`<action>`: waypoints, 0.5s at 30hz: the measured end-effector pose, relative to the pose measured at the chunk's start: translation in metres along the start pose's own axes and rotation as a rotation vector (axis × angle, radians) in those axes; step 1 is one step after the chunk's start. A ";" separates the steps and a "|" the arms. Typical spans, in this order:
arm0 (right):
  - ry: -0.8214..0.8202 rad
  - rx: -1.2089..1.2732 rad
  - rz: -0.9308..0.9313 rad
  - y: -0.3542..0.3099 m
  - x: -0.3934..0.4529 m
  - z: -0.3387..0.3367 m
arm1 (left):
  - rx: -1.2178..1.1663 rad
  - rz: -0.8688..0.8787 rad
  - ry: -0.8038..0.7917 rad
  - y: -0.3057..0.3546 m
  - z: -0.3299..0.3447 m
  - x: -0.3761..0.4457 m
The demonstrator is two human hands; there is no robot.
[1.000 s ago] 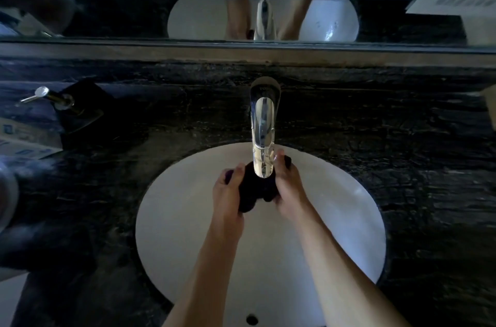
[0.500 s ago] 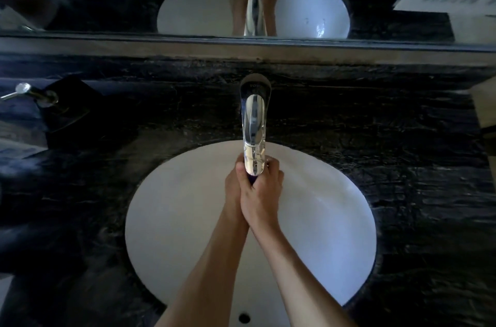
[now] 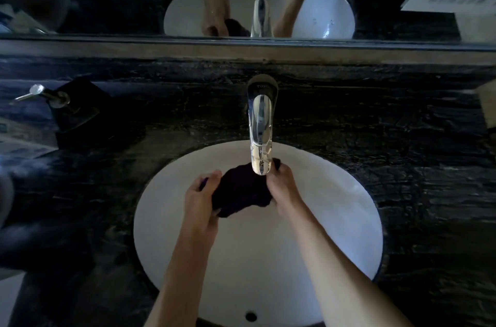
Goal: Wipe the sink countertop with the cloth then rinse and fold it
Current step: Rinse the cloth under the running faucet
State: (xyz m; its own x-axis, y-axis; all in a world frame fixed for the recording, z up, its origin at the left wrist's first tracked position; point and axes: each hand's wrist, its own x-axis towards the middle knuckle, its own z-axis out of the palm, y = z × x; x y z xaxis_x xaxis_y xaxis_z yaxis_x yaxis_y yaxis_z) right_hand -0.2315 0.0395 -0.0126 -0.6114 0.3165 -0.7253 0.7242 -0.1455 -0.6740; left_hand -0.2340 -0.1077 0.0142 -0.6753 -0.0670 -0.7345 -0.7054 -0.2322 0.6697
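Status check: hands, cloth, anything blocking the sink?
Left hand and right hand both gripping dark cloth. Cloth bunched over basin, under faucet spout. Water flow not discernible. Nothing in the way.
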 end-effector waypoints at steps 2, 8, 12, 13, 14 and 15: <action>-0.036 0.056 0.023 0.004 0.000 -0.008 | -0.008 0.034 0.023 0.004 -0.013 0.006; -0.146 0.282 0.064 0.013 -0.004 -0.014 | -0.015 0.020 -0.043 0.008 -0.022 0.012; -0.256 0.318 -0.007 0.011 -0.005 -0.030 | 0.009 -0.051 -0.060 0.006 -0.024 0.018; -0.267 0.319 0.002 0.011 -0.004 -0.034 | -0.013 -0.084 -0.060 0.004 -0.023 0.020; -0.277 0.325 0.014 0.010 -0.005 -0.037 | -0.058 -0.130 -0.066 0.002 -0.022 0.021; -0.282 0.329 0.019 0.009 -0.005 -0.042 | -0.112 -0.179 -0.091 -0.001 -0.020 0.022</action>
State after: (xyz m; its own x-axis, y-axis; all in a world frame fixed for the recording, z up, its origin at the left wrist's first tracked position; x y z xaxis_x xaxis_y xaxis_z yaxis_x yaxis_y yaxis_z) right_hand -0.2084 0.0762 -0.0092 -0.6953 0.0488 -0.7171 0.6238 -0.4547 -0.6357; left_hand -0.2442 -0.1287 -0.0047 -0.5619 0.0712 -0.8242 -0.7907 -0.3388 0.5098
